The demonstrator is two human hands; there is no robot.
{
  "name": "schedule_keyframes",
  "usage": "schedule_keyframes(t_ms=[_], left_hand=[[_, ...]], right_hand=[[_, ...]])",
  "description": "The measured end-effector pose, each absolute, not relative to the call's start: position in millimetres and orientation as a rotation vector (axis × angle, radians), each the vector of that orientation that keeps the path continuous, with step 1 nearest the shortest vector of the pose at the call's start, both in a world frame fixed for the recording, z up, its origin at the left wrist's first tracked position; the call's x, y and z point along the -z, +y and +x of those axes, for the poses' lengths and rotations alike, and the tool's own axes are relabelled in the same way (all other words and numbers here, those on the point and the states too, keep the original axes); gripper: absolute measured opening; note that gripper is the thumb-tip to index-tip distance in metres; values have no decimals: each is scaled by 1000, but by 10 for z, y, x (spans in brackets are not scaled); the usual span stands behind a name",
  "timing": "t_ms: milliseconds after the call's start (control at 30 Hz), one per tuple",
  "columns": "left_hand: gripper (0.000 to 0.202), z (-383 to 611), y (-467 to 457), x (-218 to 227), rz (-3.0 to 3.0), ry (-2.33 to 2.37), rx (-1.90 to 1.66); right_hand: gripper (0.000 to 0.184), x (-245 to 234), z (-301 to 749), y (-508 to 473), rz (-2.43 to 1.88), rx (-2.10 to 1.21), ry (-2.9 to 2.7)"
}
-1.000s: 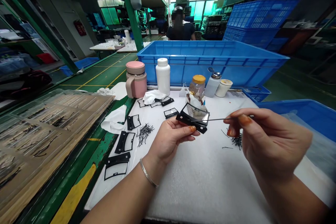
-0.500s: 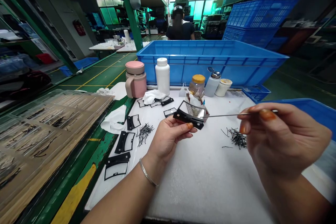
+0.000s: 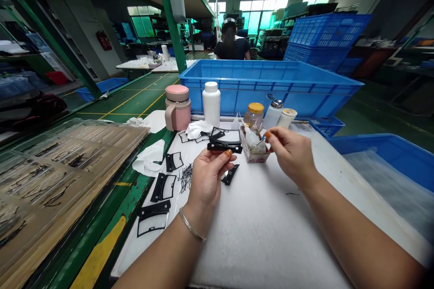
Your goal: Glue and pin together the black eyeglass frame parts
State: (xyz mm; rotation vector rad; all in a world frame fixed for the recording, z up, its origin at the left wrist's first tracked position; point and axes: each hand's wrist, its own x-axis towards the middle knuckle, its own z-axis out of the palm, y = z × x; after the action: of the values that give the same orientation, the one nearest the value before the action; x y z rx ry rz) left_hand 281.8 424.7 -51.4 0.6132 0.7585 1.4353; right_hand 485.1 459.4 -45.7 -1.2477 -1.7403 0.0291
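My left hand [image 3: 212, 174] is closed, holding a black plastic frame [image 3: 224, 148] between thumb and fingers above the white tabletop. My right hand [image 3: 293, 151] pinches a thin stick with a bluish part [image 3: 263, 139] at the small patterned box [image 3: 257, 159]; most of the stick is hidden. White material lies inside this box. Below my left hand's fingers rests another black frame [image 3: 232, 175]. More black frames [image 3: 162, 187] lie in a column along the left, beside a pile of thin black strips [image 3: 185, 178].
Behind the box stand a yellow-lidded jar [image 3: 254, 115], a pump bottle [image 3: 273, 114] and a white tub [image 3: 287, 117]. A pink mug [image 3: 178, 110] and a white bottle [image 3: 211, 106] stand farther left. A large blue crate [image 3: 271, 90] sits behind them. A person [image 3: 233, 45] sits beyond.
My right hand has moved left and away from me to the small box; the long thin rod no longer shows. My left hand has shifted slightly left, still holding the frame. The view has tilted up slightly.
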Motion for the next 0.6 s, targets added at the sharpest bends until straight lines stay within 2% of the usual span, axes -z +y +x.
schedule_keyframes(t_ms=[133,300,467,600], left_hand=[[26,2825,4233,517,651,733,-1418],[22,2830,4231,513,682,716,-1413],[22,2842,4225,545,722,725,-1389],[21,2863,4214,575,791,734,-1342]], right_hand=[[16,486,4828,4614,-1268,-41,-1800],[16,351,4836,4437,-1132,1,-1492],[11,263,4800,4235,-836,-287,-1218],[10,271,4747,4118,-716,-524,-1210]])
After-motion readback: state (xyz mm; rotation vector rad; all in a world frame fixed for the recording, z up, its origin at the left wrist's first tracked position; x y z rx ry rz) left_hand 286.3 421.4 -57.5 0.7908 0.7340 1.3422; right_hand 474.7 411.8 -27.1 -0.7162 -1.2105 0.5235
